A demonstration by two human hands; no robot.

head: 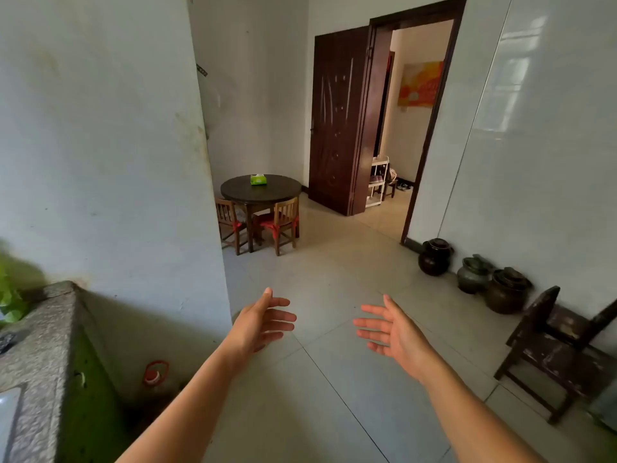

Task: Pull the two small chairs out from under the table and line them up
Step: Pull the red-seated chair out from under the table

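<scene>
White wall (100,145) on the left fills a big part of the view and hides whatever sits left of the round bench (261,190); its corner edge cuts off the left side of the left chair (231,225). Tiled floor (334,295) is bare between the hands and the bench. Dark door (339,118) stands open against the far wall; the room past the doorway is only partly visible, with a white rack (379,182) and an orange picture (420,83) hard to read in detail.

Stone counter (36,345) at bottom left is cropped by the frame; the green blur above it can't be identified. Dark old chair (561,345) at right edge is cut off on its right side. Three dark jars (474,272) sit along the right wall.

Task items: bench is small, round, dark-topped, in the far corner. Two small wooden chairs with slatted backs and red seat cushions are tucked against it, seats partly under the top. Right chair (282,222) shows fully, lighter wood; left one darker and partly hidden by wall and bench leg. Green tissue box (258,179) sits on the bench top.

Left hand (263,320) and right hand (392,329) are held out over the floor, palms facing each other, fingers (365,324) spread loosely, holding nothing, well apart from the chairs. Forearms bare, cropped at bottom edge.
</scene>
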